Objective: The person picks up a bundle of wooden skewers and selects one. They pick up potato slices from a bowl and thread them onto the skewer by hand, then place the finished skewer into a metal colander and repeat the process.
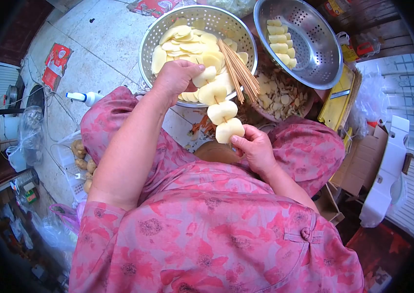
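Observation:
A skewer of pale potato slices (pixel 225 113) stretches between my two hands. My left hand (pixel 176 79) is closed at its upper end, over the near side of a perforated metal colander (pixel 143 53). Fingers of my right hand (pixel 255 148) pinch the lowest slice, in front of my lap. Many loose potato slices (pixel 187 41) fill the colander. A bundle of thin wooden sticks (pixel 238 71) lies across its right side, the ends jutting over the rim.
A second metal colander (pixel 316 41) at the upper right holds several filled skewers (pixel 281 44). Below it sits a basin of scraps (pixel 282 95). Whole potatoes (pixel 82 158) lie left of my knee, near a white-and-blue peeler-like tool (pixel 84 97). Cardboard (pixel 360 158) stands at the right.

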The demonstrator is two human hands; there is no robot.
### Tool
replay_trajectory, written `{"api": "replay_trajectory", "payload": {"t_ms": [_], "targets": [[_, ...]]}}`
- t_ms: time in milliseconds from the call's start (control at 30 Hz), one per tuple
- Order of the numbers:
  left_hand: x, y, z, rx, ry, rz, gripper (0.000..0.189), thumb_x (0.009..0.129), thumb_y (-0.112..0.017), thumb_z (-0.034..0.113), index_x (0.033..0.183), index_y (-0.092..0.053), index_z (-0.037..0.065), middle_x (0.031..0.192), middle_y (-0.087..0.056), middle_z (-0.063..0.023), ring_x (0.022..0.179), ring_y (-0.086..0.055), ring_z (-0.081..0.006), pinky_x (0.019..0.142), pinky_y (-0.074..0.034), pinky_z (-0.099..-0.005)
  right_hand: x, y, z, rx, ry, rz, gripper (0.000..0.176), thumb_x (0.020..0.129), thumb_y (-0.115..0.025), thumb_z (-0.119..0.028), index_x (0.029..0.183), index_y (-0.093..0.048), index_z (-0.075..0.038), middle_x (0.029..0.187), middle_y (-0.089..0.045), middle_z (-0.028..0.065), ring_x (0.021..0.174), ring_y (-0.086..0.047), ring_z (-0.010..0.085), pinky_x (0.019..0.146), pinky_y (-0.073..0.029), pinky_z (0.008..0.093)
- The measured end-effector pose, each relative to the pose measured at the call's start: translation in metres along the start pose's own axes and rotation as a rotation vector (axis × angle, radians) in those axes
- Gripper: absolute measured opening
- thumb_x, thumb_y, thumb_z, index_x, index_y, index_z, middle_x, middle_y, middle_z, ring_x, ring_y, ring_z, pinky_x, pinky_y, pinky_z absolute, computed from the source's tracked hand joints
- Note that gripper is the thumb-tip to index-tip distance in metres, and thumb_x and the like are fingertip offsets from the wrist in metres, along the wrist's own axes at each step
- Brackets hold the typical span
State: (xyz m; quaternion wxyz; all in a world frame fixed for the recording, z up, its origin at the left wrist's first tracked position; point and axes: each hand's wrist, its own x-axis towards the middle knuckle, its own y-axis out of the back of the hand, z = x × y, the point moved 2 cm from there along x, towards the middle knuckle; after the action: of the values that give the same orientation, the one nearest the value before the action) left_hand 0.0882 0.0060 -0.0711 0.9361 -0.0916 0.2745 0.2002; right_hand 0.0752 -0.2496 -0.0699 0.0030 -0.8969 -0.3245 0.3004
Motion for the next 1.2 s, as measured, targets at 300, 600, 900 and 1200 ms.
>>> {"api": "replay_trajectory", "payload": {"t_ms": [300, 600, 900, 1200], "targets": [[-0.001, -0.002, 0.0, 0.03, 0.02, -0.049, 0.024, 0.086, -0.062, 0.018, 0.097, -0.06, -0.002, 0.089, -0.065, -0.0111, 0.075, -0.064, -0.0184, 0.067, -0.055, -0.0297, -0.001, 0.0, 0.001, 0.005, -0.021, 0.003, 0.012, 0.085, -0.063, -0.009, 0.095, -0.06, -0.002, 0.069, -0.054, -0.0029, 0.054, -0.046, 0.0039, 0.049, -0.039, 0.0187], [0.011, 0.005, 0.011, 0.007, 0.055, 0.116, 0.019, 0.086, -0.06, 0.019, 0.097, -0.059, 0.003, 0.087, -0.063, -0.0063, 0.073, -0.062, -0.0157, 0.066, -0.052, -0.0274, 0.006, 0.009, -0.001, 0.087, 0.008, 0.057, 0.016, 0.085, -0.063, -0.011, 0.099, -0.06, -0.004, 0.075, -0.057, -0.0018, 0.057, -0.047, 0.004, 0.05, -0.04, 0.0185], [0.036, 0.009, -0.009, 0.965, -0.338, 0.484, 0.029, 0.074, -0.07, 0.02, 0.098, -0.059, 0.007, 0.094, -0.06, -0.0109, 0.085, -0.061, -0.0236, 0.076, -0.049, -0.0349, 0.007, 0.015, -0.004, 0.124, 0.07, 0.113, 0.014, 0.085, -0.061, -0.009, 0.097, -0.06, -0.002, 0.072, -0.057, -0.0014, 0.057, -0.047, 0.0047, 0.052, -0.039, 0.0184], [0.052, 0.013, -0.006, 0.506, -0.242, 0.306, 0.019, 0.073, -0.065, 0.011, 0.09, -0.058, 0.005, 0.086, -0.06, -0.0066, 0.077, -0.061, -0.0205, 0.072, -0.051, -0.0335, 0.002, 0.017, -0.003, 0.067, 0.08, 0.086, 0.013, 0.085, -0.063, -0.01, 0.096, -0.06, -0.003, 0.072, -0.055, -0.0033, 0.055, -0.045, 0.003, 0.05, -0.038, 0.0178]]}}
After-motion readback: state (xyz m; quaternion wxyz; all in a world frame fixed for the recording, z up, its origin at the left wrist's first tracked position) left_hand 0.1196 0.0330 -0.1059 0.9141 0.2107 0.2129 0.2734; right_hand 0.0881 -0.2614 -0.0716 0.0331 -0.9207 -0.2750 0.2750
